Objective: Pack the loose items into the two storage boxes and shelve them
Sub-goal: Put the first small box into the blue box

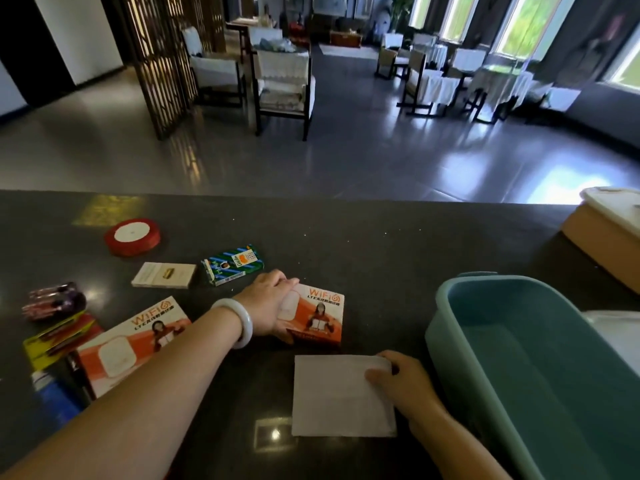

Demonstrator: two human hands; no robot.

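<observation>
My left hand [268, 306] grips the left end of an orange-and-white WiFi box [320, 315] lying mid-counter, fingers over its far edge and thumb under its near corner. My right hand [401, 382] holds the right edge of a plain white box [332, 396] at the near edge, thumb on top. An open teal storage box [446, 327] stands just right of both hands, with nothing in the part I can see. A second storage box [595, 233], tan with a white lid, sits at the far right. Another WiFi box [121, 351] lies to the left, partly under my forearm.
Left on the dark counter [381, 244] lie a red ribbon spool [133, 237], a cream card box [163, 275], a green patterned pack [232, 264], a shiny purple packet [53, 301], a yellow-red pack [59, 337] and a blue item [55, 396]. Beyond the counter are chairs and tables.
</observation>
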